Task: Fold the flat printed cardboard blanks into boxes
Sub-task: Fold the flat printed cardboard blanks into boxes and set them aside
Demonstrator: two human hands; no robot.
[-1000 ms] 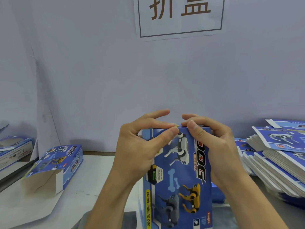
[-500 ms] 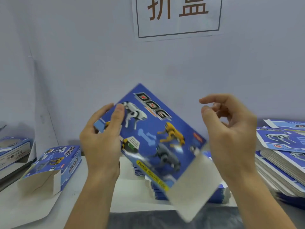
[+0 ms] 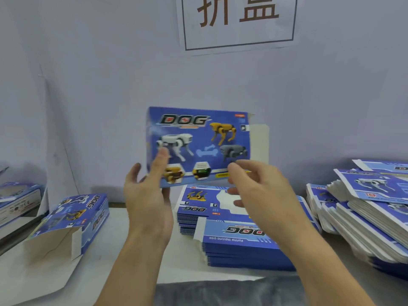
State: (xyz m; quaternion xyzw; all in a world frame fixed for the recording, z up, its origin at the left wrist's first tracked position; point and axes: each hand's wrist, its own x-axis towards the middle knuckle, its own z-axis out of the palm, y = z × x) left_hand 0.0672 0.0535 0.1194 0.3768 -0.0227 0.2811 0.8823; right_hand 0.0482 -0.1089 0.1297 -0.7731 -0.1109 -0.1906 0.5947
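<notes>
A blue printed "DOG" box (image 3: 198,138) is held up in front of the wall, long side level and its picture face toward me. An unprinted white flap (image 3: 259,142) sticks out open at its right end. My left hand (image 3: 148,208) holds the lower left corner, thumb on the front face and fingers behind. My right hand (image 3: 262,195) is at the lower right edge, thumb on the front and curled fingers just below. Under the hands lies a stack of flat blanks (image 3: 238,239).
A folded box (image 3: 72,217) with an open end lies on the white table (image 3: 123,228) at the left, and another box (image 3: 17,199) sits at the far left edge. Tall piles of flat blanks (image 3: 364,208) fill the right side. A paper sign (image 3: 238,18) hangs on the wall.
The box went from standing upright under both hands to being lifted and turned level, picture face toward me. My right hand, apart from it half a second ago, is now at its lower right edge.
</notes>
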